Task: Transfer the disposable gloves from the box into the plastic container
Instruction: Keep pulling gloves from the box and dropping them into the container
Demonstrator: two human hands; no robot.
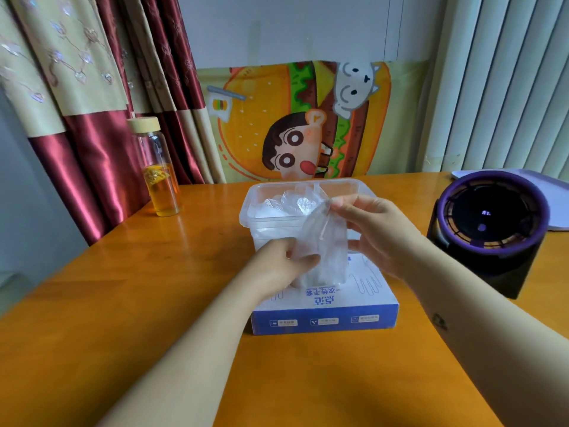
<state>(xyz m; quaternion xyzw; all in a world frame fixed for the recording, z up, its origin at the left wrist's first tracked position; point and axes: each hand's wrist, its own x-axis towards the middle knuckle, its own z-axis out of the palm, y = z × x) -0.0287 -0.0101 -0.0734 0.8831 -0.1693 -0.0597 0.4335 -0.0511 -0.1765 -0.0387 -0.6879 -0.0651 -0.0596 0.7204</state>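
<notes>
Orange bench carries the plastic container toward its far edge, with the box just in front. Left hand and right hand each pinch one glove above the box. Clinging film may drag neighbours out onto the bench.

- box: flat, blue and white; lies on the tabletop
- glove: thin, clear, crumpled; stretched upright out of the box's top
- plastic container: clear, rectangular, lidless; just behind the box; crumpled clear gloves inside

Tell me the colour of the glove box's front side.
Blue, with small white labels; the glove box shows best in the head view.
</notes>
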